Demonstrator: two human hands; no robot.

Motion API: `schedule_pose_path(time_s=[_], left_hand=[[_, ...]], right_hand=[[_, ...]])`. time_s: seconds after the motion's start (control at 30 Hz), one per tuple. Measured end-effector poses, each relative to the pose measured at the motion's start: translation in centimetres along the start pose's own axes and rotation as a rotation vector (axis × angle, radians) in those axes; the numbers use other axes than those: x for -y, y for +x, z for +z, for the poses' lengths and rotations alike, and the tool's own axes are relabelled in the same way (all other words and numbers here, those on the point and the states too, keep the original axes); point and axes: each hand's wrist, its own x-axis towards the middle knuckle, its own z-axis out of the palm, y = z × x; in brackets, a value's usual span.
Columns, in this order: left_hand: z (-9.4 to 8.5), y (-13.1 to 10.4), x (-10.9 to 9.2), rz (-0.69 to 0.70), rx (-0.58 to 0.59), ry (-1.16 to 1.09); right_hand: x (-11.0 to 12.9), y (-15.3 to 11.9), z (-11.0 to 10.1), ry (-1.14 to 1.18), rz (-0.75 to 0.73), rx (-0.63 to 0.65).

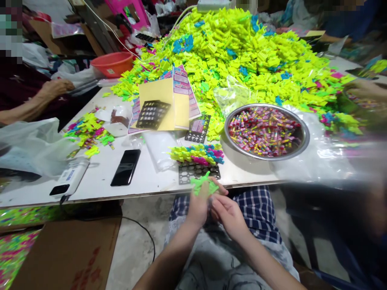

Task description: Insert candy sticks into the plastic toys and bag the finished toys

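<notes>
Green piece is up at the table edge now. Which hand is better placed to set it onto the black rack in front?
Probably left. The left hand holds the green plastic piece just below the black rack at the table edge. The right hand sits lower, only touching near the left.

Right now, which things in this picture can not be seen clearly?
- Green toy, head view: blurred; the left hand covers its lower part, so its shape is unclear.
- Right hand: its fingertips are hidden behind the left hand.
- Steel bowl: its small wrapped pieces are too small to identify.
- Right edge: motion blur.
</notes>
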Motion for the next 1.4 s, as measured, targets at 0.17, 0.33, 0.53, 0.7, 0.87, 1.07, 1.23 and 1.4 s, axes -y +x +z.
schedule_pose_path(time_s=[0.17, 0.33, 0.53, 0.7, 0.87, 1.07, 1.23, 1.4], left_hand=[[-1.6, 0.9, -2.1, -0.072, 0.158, -0.067], [-2.9, 1.7, -1.8, -0.033, 0.079, 0.072], [-3.6, 1.3, -0.5, 0.066, -0.082, 0.268], [-4.3, 1.4, -1.2, 0.107, -0.199, 0.389], [-6.1, 1.6, -1.8, 0.214, -0.220, 0.460], [-10.5, 1.7, -2.2, 0.375, 0.123, 0.840], [-14.4, 3.5, -2.4, 0.511, 0.077, 1.395], [-13.8, 3.5, -0.2, 0.593, 0.121, 1.527]], right_hand=[[1.5, 0.7, 0.2, 0.155, 0.133, 0.121], [1.5, 0.8, -0.5, 0.313, 0.303, 0.249], [0.7, 1.2, -1.3, 0.568, 0.470, 0.375], [0.0, 1.8, 0.2, 0.407, 0.447, 0.301], [-0.9, 2.7, 0.2, -0.277, 0.030, 0.175], [-2.1, 2.7, -2.3, -0.763, -0.284, 0.151], [-3.4, 3.3, -2.9, -0.894, -0.336, -0.061], [-4.6, 5.3, -4.0, -0.955, -0.415, -0.264]])
